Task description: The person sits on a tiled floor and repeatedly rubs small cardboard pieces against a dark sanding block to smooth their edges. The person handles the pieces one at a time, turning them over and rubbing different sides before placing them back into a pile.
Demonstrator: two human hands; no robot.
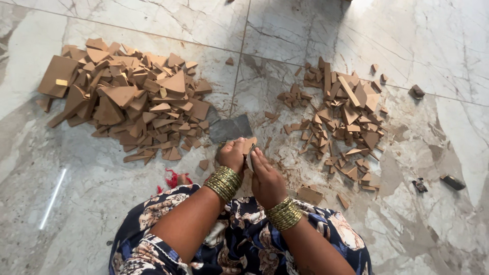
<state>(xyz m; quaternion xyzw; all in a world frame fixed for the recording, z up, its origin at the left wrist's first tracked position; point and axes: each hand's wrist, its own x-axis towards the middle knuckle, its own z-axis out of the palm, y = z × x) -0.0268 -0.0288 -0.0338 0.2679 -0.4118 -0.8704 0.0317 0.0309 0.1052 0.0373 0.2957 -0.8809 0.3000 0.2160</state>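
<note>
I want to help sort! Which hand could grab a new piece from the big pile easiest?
Probably the left hand. It sits on the side of the big pile, though it now holds a small brown piece. The right hand is nearer the smaller pile.

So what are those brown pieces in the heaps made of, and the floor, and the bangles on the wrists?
The brown pieces look like fired clay or pressed board: matt, flat, sharp-edged shards; which one is unclear. The floor looks like polished marble or marble-look tile: glossy, grey-veined, with grout lines. The bangles seem metal, with a gold sheen. The left hand holds one such brown piece against the right hand.
</note>
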